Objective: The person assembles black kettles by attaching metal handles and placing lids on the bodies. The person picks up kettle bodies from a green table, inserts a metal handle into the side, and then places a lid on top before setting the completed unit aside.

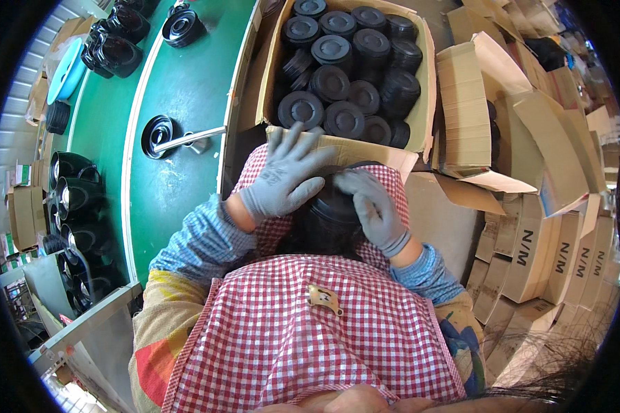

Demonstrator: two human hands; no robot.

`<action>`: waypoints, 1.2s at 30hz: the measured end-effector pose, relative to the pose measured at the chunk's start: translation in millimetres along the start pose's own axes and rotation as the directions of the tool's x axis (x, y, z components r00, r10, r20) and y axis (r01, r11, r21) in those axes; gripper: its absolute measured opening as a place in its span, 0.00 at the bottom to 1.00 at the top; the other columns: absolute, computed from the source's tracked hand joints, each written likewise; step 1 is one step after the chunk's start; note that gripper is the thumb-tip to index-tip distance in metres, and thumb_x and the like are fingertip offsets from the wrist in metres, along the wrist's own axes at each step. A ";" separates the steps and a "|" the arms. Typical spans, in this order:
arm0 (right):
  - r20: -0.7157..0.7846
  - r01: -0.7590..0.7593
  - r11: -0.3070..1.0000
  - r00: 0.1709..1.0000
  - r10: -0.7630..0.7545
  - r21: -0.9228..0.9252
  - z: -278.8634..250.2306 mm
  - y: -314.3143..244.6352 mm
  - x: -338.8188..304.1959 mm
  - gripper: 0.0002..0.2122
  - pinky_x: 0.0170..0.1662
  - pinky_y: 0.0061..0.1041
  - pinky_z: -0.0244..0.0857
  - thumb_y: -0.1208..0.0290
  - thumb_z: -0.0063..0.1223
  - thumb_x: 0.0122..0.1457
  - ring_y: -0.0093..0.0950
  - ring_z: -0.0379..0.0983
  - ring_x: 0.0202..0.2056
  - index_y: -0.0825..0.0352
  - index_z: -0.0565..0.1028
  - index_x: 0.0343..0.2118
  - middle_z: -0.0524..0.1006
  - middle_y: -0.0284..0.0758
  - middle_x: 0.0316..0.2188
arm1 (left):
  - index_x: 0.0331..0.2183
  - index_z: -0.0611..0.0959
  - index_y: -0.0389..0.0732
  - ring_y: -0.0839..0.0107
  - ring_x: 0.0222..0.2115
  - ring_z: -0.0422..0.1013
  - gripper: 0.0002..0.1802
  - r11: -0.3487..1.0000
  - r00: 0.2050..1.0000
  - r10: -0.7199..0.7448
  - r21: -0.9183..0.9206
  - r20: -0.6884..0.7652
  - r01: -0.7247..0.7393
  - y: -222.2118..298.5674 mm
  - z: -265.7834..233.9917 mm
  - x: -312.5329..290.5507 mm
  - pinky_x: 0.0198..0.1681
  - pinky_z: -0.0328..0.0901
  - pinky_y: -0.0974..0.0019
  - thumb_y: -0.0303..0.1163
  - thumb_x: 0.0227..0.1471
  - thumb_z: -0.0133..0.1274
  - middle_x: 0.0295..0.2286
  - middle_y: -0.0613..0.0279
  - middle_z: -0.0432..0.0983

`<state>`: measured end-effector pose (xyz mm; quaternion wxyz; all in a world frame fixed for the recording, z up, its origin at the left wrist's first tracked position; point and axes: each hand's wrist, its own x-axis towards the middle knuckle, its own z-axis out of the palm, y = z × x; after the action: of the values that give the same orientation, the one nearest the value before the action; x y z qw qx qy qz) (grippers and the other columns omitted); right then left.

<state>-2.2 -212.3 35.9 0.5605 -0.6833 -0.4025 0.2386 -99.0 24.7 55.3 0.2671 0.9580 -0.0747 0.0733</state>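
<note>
My left hand (286, 175), in a grey glove, is raised with spread fingers just in front of the near edge of an open cardboard box (365, 151). Nothing shows in it. On my lap sits a black, round plastic part (331, 206), partly covered by my hands. My right hand (375, 213), also gloved, is over that part's right side, thumb apart from the loosely bent fingers. Its fingertips are slightly blurred, and whether they touch the part is unclear. Stacked black round discs (331, 48) fill the box.
On the left runs a green work surface (186, 82). It carries a round black part (160, 136) beside a metal bar (193, 138), and another black part (182, 27). Glossy black housings (76, 196) line its far side. Opened cartons (461, 103) and stacked boxes (530, 255) stand at right.
</note>
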 end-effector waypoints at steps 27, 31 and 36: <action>0.015 -0.109 0.929 0.992 0.122 -0.354 -17.6 0.6 -6.0 0.35 0.69 0.49 0.46 0.42 0.33 0.69 0.51 0.58 0.65 0.71 0.64 0.64 0.65 0.53 0.62 | 0.59 0.71 0.37 0.39 0.59 0.59 0.44 0.993 0.990 0.102 -0.049 -0.098 -0.107 29.1 7.1 -8.2 0.63 0.49 0.37 0.64 0.56 0.49 0.57 0.43 0.67; 0.353 0.302 0.932 0.910 -0.219 -0.199 -8.2 -46.7 -8.6 0.34 0.67 0.50 0.50 0.43 0.36 0.69 0.53 0.60 0.64 0.73 0.65 0.63 0.66 0.54 0.61 | 0.65 0.65 0.41 0.37 0.66 0.50 0.44 0.980 0.981 -0.194 0.051 0.032 0.192 -20.5 20.3 -9.6 0.67 0.39 0.34 0.64 0.59 0.45 0.63 0.42 0.59; 0.351 0.399 0.842 0.896 -0.272 -0.364 -8.4 -49.2 -10.0 0.30 0.65 0.50 0.54 0.52 0.45 0.66 0.53 0.65 0.60 0.77 0.68 0.58 0.69 0.54 0.58 | 0.67 0.61 0.43 0.34 0.66 0.48 0.42 0.980 0.977 -0.175 0.116 0.123 0.161 -26.7 25.2 -7.3 0.67 0.37 0.34 0.60 0.62 0.41 0.65 0.41 0.56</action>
<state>-15.3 -223.0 84.0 0.3665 -0.6653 -0.6357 0.1379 -98.8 34.9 19.3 0.2162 0.9763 -0.0068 -0.0096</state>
